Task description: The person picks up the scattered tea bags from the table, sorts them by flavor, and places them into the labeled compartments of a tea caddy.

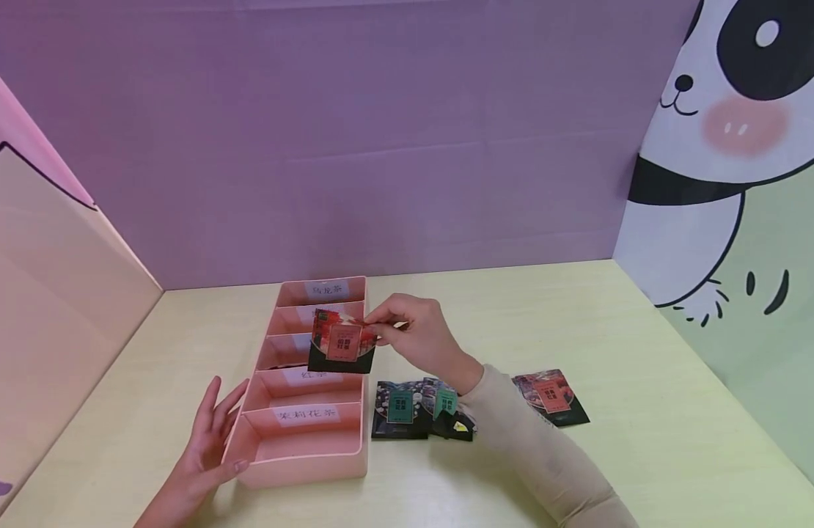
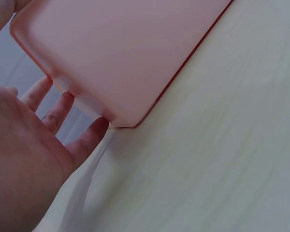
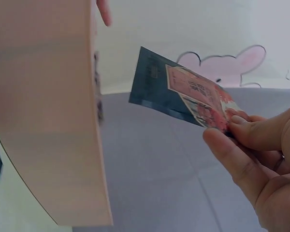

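Note:
My right hand (image 1: 416, 330) pinches a red and black tea sachet (image 1: 341, 345) by its edge between thumb and fingers. In the head view the sachet hangs over the middle compartments of a pink divided box (image 1: 301, 463), and the right wrist view has it beside the box wall (image 3: 48, 111). My left hand (image 1: 205, 447) lies at the box's near left corner, thumb against the front rim and fingers spread along the left side. Up close, the left fingertips (image 2: 99, 126) touch the box edge. Something dark lies in a middle compartment, partly hidden by the sachet.
Right of the box lie a dark sachet with a green label (image 1: 400, 411) and an overlapping sachet (image 1: 446, 403) beside it. Another red and black sachet (image 1: 552, 397) is farther right, partly behind my sleeve (image 1: 545, 455). White handwritten labels (image 1: 308, 415) mark the compartments. A purple wall (image 1: 380, 147) stands behind.

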Demonstrator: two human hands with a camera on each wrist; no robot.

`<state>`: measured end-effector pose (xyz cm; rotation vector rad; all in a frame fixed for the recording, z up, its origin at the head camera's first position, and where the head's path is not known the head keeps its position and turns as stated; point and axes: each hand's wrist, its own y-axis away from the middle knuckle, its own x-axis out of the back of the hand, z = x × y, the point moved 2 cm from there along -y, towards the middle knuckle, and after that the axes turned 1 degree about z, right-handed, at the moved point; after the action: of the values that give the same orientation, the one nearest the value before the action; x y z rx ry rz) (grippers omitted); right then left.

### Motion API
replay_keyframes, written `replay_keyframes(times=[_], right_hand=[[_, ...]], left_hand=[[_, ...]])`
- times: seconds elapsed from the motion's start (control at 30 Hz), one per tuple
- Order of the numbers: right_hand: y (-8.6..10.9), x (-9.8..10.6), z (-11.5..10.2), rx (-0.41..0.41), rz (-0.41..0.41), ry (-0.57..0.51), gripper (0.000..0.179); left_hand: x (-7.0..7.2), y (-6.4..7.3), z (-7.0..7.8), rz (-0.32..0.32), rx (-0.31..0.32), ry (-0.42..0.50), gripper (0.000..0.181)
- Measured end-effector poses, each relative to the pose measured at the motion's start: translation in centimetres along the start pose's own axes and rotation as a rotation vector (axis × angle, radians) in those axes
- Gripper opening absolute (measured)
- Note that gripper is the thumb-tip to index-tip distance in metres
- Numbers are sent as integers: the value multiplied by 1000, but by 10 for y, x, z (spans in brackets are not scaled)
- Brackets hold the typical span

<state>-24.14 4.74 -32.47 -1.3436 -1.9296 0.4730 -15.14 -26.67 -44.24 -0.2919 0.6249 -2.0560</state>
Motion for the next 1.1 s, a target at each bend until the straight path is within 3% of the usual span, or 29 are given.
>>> replay_keyframes(times=[0.13, 0.3, 0.57, 0.8, 0.93, 1.1], right_hand=[[5, -13, -1, 26, -28, -17, 13], [11, -26, -1, 52, -103, 21, 10], [25, -36, 2, 235, -224, 155, 10], [37, -36, 5, 245, -302, 248, 10], [38, -38, 5, 266, -341, 383, 9], [38, -41, 6, 269, -423, 456, 11]], left_hand=[[1, 1, -2, -5, -26, 2, 104], [0, 1, 1, 27, 15, -29, 105], [-2, 0, 0, 13, -2, -8, 106], [3, 0, -4, -28, -64, -2, 107], [4, 1, -5, -21, -57, -2, 107], [2, 1, -4, -10, -51, -14, 106]])
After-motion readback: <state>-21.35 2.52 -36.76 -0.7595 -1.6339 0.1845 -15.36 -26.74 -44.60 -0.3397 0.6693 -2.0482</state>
